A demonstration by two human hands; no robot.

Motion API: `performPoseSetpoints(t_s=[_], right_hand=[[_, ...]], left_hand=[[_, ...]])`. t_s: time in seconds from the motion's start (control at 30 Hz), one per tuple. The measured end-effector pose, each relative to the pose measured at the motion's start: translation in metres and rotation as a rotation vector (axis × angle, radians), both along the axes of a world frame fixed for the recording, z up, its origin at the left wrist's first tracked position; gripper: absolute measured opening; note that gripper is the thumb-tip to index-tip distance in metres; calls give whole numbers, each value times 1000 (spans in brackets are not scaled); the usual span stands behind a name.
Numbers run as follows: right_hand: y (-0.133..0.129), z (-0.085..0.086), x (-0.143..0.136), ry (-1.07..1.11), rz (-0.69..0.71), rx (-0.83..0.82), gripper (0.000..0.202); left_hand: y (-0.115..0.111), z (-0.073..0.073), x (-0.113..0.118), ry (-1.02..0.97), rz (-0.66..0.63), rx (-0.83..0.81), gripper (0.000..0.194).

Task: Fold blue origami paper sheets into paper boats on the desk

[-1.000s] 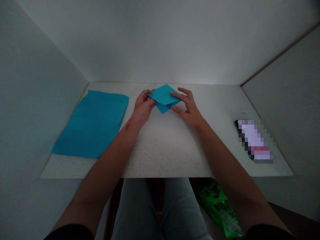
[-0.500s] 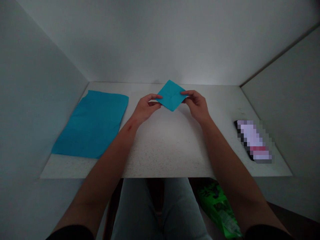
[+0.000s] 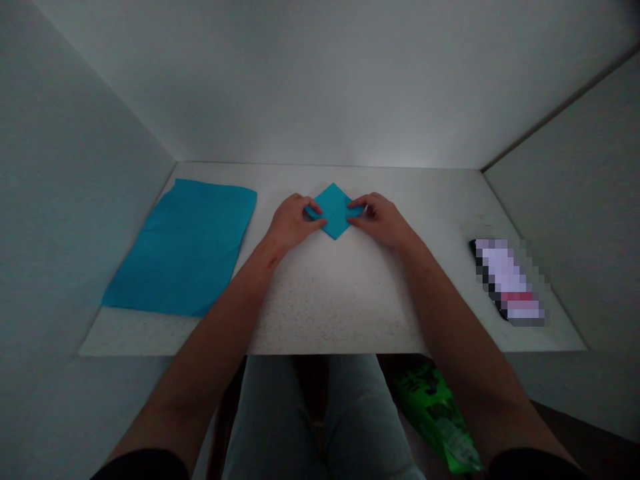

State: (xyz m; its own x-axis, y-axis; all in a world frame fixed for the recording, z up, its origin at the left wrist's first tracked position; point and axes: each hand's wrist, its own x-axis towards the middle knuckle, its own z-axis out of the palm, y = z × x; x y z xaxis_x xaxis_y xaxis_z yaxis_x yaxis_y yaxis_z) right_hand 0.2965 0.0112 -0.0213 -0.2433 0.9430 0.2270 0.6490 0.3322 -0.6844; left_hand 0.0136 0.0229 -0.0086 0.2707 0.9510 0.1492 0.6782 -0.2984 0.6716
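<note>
A small folded piece of blue paper [image 3: 334,208] lies on the table, turned so it forms a diamond with one corner toward me. My left hand [image 3: 296,221] holds its left corner, with the thumb and forefinger on the sheet. At the right corner, my right hand [image 3: 379,219] has its thumb and fingertips on the paper in the same way. The fingers cover part of both side corners. To the left of my left forearm a larger blue sheet [image 3: 185,247] lies flat on the table.
The white speckled table [image 3: 330,300] meets walls at the back and both sides. A phone [image 3: 507,277], its screen blurred out, rests at the right. Below the front edge, a green bag [image 3: 440,413] sits to the right of my legs.
The folded paper has come down from its raised, tilted position onto the table, slightly nearer me. Both hands lowered with it, and their thumbs now rest on its top side.
</note>
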Motion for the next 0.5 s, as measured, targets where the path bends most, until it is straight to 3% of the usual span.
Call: performPoseSetpoints(t_s=[0.1, 0.3, 0.5], right_hand=[[-2, 3, -1, -147, 1, 126, 33], [-7, 5, -16, -214, 196, 58, 36], [-10, -3, -19, -359, 74, 121, 56]], left_hand=[[-5, 1, 3, 163, 16, 150, 27], [-14, -1, 12, 226, -261, 171, 34], [-17, -8, 16, 280, -223, 191, 64]])
